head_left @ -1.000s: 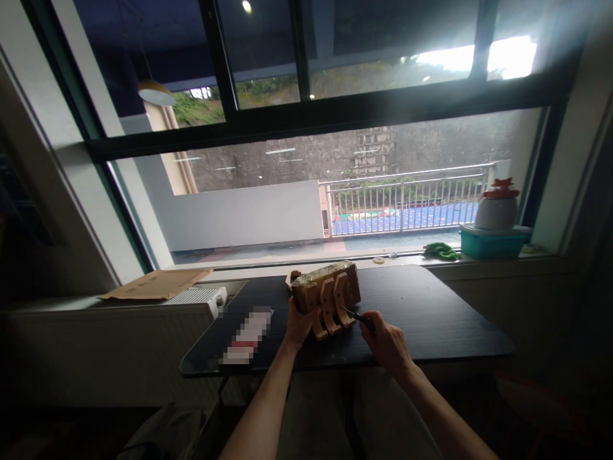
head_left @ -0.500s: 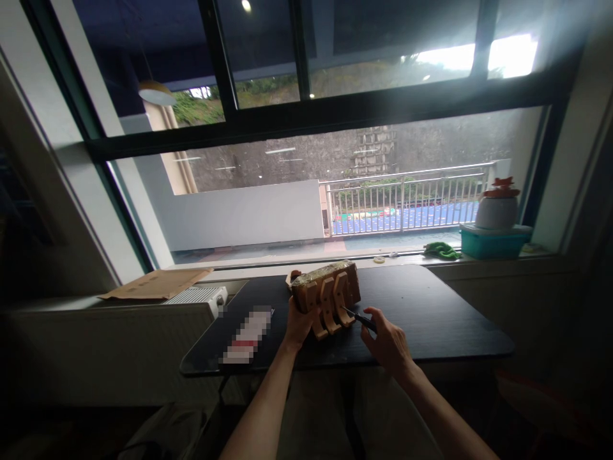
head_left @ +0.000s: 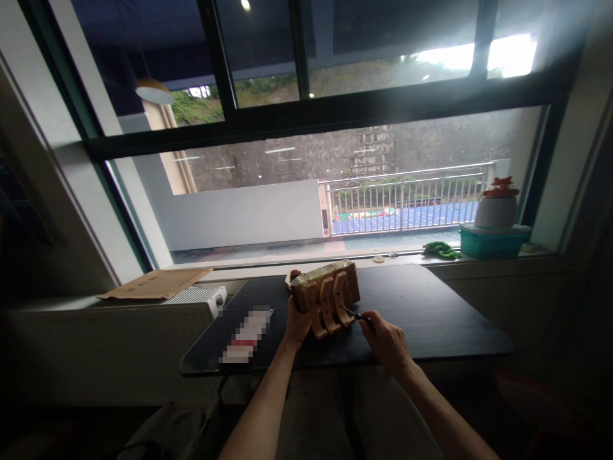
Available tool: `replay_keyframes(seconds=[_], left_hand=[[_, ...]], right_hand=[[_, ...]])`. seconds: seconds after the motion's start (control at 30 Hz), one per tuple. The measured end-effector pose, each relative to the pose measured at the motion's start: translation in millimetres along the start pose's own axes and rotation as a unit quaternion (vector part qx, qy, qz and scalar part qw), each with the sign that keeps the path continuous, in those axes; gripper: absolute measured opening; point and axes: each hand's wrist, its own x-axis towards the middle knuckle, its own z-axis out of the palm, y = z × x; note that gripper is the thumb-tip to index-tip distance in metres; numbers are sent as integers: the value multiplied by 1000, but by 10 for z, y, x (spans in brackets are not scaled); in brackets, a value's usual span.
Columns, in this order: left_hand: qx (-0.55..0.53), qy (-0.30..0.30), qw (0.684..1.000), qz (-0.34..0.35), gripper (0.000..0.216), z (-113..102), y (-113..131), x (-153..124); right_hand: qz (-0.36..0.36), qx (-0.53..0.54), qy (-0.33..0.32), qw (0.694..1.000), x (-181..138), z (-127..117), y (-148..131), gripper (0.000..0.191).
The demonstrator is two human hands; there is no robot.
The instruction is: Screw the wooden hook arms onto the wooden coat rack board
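The handle of the black tool (head_left: 358, 316) has been regripped by the right hand (head_left: 389, 340), fingers recurled, suggesting a fresh hold; the block (head_left: 323, 273) with curved wooden pieces (head_left: 338, 294), over the table (head_left: 431, 306), is clasped by the left hand (head_left: 297, 324); the teal box's (head_left: 493, 244) contents cannot be seen

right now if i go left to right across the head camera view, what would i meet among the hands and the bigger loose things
Brown envelope, pixelated item, left hand, curved wooden pieces, dark-handled tool, right hand, green cloth, teal box.
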Motion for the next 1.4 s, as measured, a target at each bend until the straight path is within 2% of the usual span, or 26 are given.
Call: replay_keyframes(seconds=[0.13,0.33,0.43,0.53,0.77,0.83,1.0,1.13,1.4], left_hand=[[-13,-11,1000,1,63,-5,-18,1],[-29,-14,999,-6,66,1,-39,7],[-32,-16,999,-12,68,10,-23,3],[-33,-20,999,-13,66,13,-17,-1],[-27,-32,999,-5,66,-20,-89,27],[-28,-33,999,-3,67,-24,-92,26],[-44,-42,998,-8,69,-7,-43,-8],[-37,-43,998,-4,67,5,-20,-20],[-41,-50,998,3,64,1,-30,-17]], right_hand=[[-13,-17,-4,1000,12,-22,23,24],[-136,-109,-24,984,63,-126,120,16],[-162,-131,-35,977,80,-155,131,15],[-138,-126,-61,980,71,-166,88,15],[-11,-87,-118,989,64,-233,-56,21],[-20,-98,-123,987,82,-248,-67,19],[-101,-161,-96,977,129,-242,-87,18],[-101,-177,-113,972,153,-262,-131,20],[49,-67,-203,976,200,-357,-146,29]])
